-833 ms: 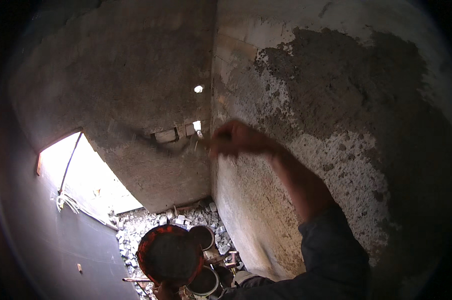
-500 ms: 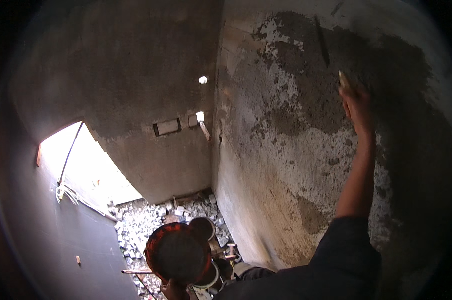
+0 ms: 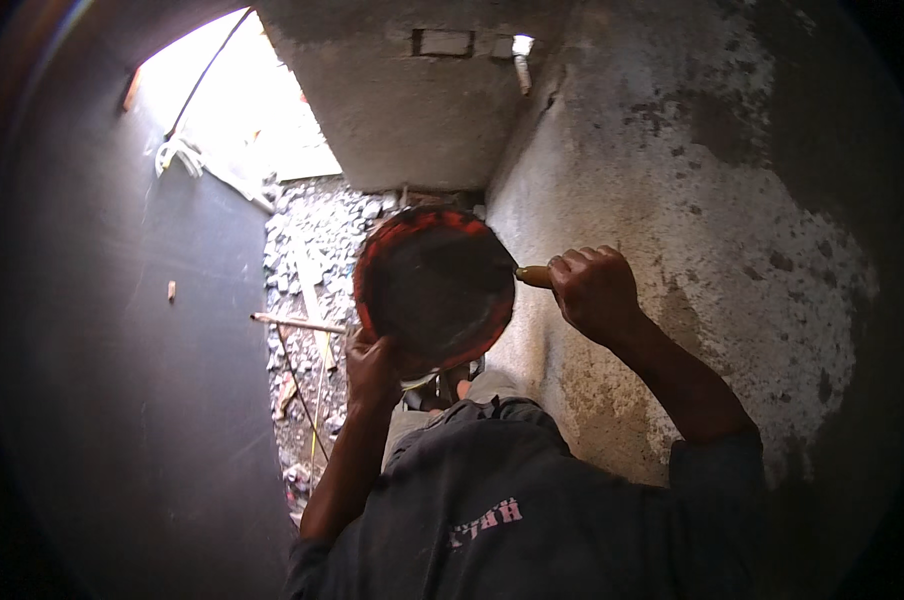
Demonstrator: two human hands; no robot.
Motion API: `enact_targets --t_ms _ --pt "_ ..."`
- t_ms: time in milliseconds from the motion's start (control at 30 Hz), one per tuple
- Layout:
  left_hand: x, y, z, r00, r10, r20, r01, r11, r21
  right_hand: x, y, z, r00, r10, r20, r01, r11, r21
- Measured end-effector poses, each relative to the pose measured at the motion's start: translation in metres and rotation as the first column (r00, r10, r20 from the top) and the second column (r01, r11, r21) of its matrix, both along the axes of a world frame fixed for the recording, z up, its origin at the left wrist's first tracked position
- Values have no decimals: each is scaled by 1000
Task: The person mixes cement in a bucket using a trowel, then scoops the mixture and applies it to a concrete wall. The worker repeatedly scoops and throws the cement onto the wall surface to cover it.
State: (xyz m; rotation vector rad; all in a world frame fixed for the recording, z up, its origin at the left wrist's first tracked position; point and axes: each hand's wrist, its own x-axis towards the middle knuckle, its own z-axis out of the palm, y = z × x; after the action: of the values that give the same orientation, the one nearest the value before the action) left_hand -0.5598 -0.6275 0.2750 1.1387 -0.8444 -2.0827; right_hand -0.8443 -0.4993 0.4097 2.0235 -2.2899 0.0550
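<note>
My left hand (image 3: 372,368) grips the near-left rim of a round orange-red pan (image 3: 368,262), held out in front of my body. Dark grey mortar (image 3: 432,295) covers the inside of the pan. My right hand (image 3: 597,295) is closed around the yellowish wooden handle of a trowel (image 3: 535,276). The trowel's dark blade reaches over the right edge of the pan; how far it sits in the mortar is hard to make out. On my right rises a rough wall (image 3: 612,180) with dark damp mortar patches (image 3: 727,128).
A smooth grey wall (image 3: 182,400) stands on the left, with a bright opening (image 3: 242,110) beyond. Broken rubble (image 3: 317,225) covers the floor ahead. A wooden stick (image 3: 297,322) juts out left of the pan. White cables (image 3: 179,155) hang beside the opening.
My right hand has come down from high on the right wall to the pan's edge with the trowel. The pan appears higher in view, and my view has tilted downward.
</note>
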Motion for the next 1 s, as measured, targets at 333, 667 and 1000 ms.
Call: enact_targets --t_ms 333,667,1000 --pt "-5 -1 0 998 25 51 -26 1000 12 2 19 -32 866 -127 483 37 981 191" --pt "16 -19 -13 991 16 133 14 976 -219 -36 -34 59 795 82 601 -60 997 -57" --pt "67 -19 -52 966 -66 249 162 906 -390 -287 -19 172 184 153 971 672 701 -238"
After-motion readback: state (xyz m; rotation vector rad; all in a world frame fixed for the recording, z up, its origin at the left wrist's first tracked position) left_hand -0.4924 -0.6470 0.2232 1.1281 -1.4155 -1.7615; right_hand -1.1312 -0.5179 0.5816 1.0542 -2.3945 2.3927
